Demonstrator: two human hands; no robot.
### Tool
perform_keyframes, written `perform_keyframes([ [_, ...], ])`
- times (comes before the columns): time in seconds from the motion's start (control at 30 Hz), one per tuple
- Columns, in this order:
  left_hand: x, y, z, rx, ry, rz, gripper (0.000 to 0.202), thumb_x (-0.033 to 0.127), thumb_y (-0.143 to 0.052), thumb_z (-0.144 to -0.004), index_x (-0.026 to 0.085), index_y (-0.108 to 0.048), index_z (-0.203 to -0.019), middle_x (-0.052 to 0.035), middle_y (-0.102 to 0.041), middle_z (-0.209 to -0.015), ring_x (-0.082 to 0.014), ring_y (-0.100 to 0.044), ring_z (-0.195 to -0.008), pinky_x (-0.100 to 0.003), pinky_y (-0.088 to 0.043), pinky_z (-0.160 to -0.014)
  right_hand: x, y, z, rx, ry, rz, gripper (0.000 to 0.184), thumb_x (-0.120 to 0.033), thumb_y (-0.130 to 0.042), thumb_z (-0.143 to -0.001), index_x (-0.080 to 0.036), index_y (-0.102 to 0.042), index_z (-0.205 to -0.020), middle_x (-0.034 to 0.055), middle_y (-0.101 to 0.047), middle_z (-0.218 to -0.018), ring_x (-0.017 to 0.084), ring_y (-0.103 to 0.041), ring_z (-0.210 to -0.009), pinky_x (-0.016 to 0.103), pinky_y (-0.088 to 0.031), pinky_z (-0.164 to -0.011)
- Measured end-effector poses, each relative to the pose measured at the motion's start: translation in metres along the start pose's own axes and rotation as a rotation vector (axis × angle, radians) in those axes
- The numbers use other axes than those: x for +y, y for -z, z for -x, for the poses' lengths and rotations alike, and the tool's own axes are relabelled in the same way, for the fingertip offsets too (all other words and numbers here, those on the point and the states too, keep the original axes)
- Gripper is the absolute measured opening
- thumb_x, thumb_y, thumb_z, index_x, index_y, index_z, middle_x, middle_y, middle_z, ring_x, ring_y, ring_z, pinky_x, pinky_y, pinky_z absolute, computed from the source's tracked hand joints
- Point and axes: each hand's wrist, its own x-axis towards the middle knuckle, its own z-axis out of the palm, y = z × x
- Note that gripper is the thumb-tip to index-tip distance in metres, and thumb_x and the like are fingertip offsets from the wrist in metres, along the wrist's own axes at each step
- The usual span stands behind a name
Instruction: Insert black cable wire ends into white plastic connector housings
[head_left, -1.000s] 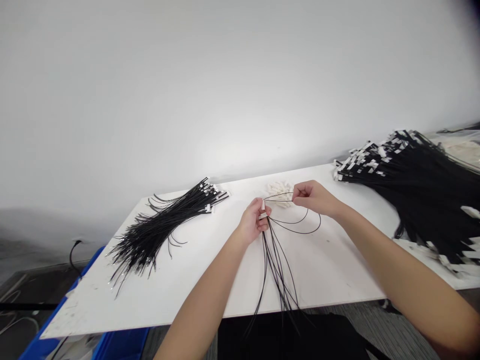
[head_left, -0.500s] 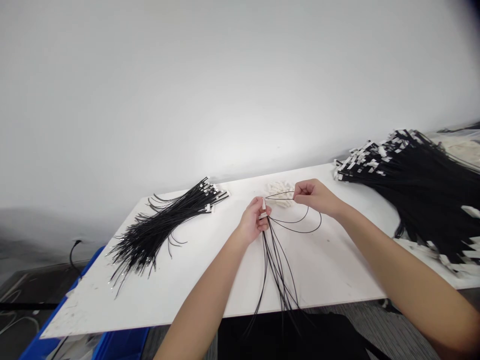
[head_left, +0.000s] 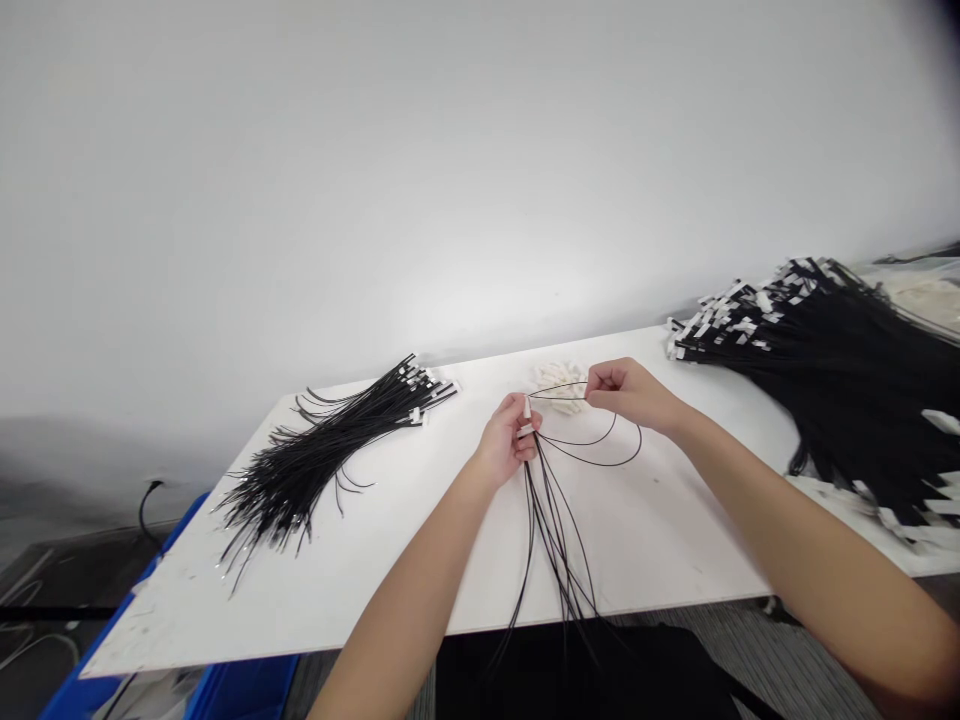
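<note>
Wires (head_left: 559, 398) pinched in your right hand (head_left: 621, 390) could kink near the connector (head_left: 527, 407) your left hand (head_left: 504, 440) pinches, if you push them too hard.

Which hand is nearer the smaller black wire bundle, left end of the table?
Left. The left hand is to the right of the bundle, apart from it; the right hand is farther right, beyond the left hand.

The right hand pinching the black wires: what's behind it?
White table shows around the right hand, and a pile of small white pieces peeks out beside it. Whatever the hand itself covers can't be seen.
</note>
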Motion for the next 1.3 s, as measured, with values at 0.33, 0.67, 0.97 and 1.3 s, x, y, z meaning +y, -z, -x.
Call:
perform_keyframes([
  [0.33, 0.0, -0.001, 0.001, 0.001, -0.011, -0.019, 0.036, 0.05, -0.058, -0.072, 0.024, -0.032, -0.078, 0.0056, -0.045, -0.065, -0.002, -0.021, -0.036, -0.014, -0.012, -0.035, 0.002, 0.0, -0.002, 0.014, 0.02, -0.012, 0.006, -0.02, -0.053, -0.064, -0.015, -0.054, -0.062, -0.0052, -0.04, -0.048, 0.005, -0.032, -0.044, 0.02, -0.021, -0.041],
  [0.67, -0.001, 0.0, 0.0, 0.001, -0.012, -0.035, 0.036, 0.05, -0.057, -0.072, 0.024, -0.033, -0.079, 0.0055, -0.046, -0.065, -0.0021, -0.02, -0.036, -0.014, -0.012, -0.035, 0.007, -0.006, -0.002, 0.133, 0.193, 0.171, 0.012, -0.029, -0.055, -0.071, -0.018, -0.055, -0.068, -0.0047, -0.042, -0.051, 0.006, -0.034, -0.048, 0.02, -0.029, -0.045],
  [0.97, -0.001, -0.002, 0.001, -0.03, 0.005, -0.065, 0.036, 0.051, -0.057, -0.072, 0.023, -0.034, -0.077, 0.0053, -0.045, -0.064, -0.0018, -0.02, -0.036, -0.014, -0.012, -0.034, 0.013, -0.021, -0.002, 0.227, 0.518, 0.521, 0.018, -0.035, -0.051, -0.083, -0.023, -0.064, -0.083, -0.0014, -0.059, -0.069, 0.008, -0.045, -0.056, 0.021, -0.035, -0.056],
  [1.3, 0.001, -0.004, 0.004, -0.053, 0.007, -0.088, 0.034, 0.049, -0.057, -0.074, 0.022, -0.037, -0.077, 0.0046, -0.045, -0.064, -0.0014, -0.021, -0.036, -0.014, -0.012, -0.035, 0.019, -0.027, -0.003, 0.235, 0.604, 0.505, 0.017, -0.029, -0.05, -0.084, -0.021, -0.064, -0.084, -0.0006, -0.056, -0.065, 0.008, -0.043, -0.055, 0.022, -0.036, -0.055],
])
